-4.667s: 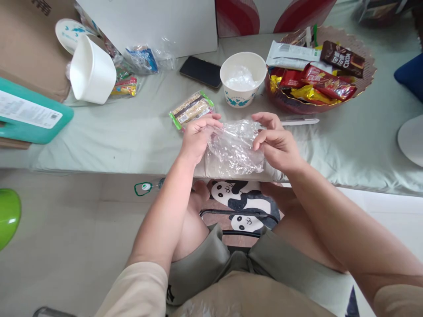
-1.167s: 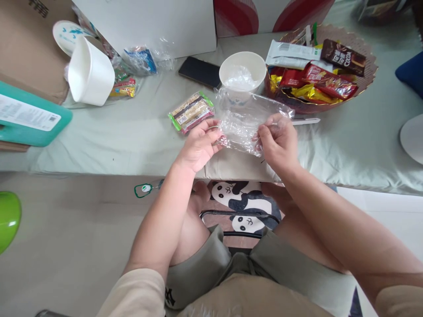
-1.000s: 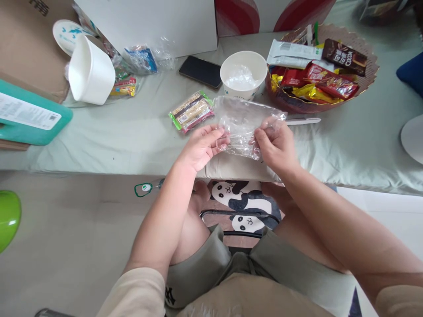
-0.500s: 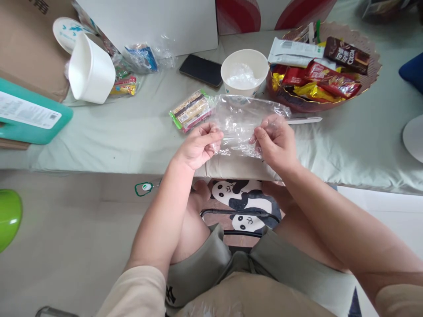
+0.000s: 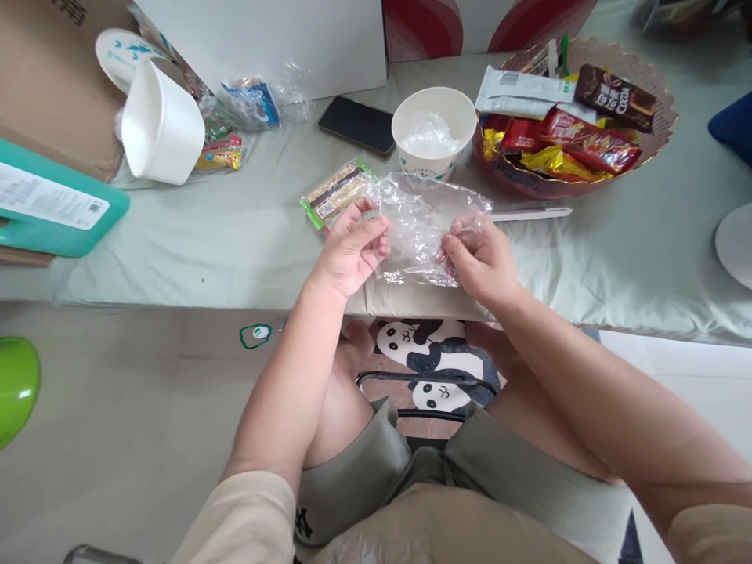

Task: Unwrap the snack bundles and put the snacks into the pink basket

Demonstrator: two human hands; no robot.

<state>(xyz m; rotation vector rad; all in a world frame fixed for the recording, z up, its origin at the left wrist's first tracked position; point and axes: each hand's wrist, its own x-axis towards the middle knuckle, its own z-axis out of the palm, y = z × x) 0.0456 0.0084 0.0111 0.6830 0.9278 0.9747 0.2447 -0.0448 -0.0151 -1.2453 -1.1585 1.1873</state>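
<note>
A clear plastic bag is stretched between my two hands, just above the front part of the table. My left hand is closed on its left edge, thumb against fingers. On the other side, my right hand pinches the right edge. Partly behind my left hand lies a packaged snack with a green-ended wrapper. Beyond the bag stands a white paper bowl with crumpled clear plastic in it. A white, thin-handled utensil lies right of the bag; its other end is hidden.
At the back right, a scalloped basket holds several wrapped snacks. A black phone lies left of the bowl. Farther left are a tilted white container, loose wrappers and a teal box. The table's front edge is above my knees.
The bag has become narrower and more crumpled as my right hand has moved slightly left. My left hand has shifted a little, its fingers loosening somewhat. The objects on the table stay put.
</note>
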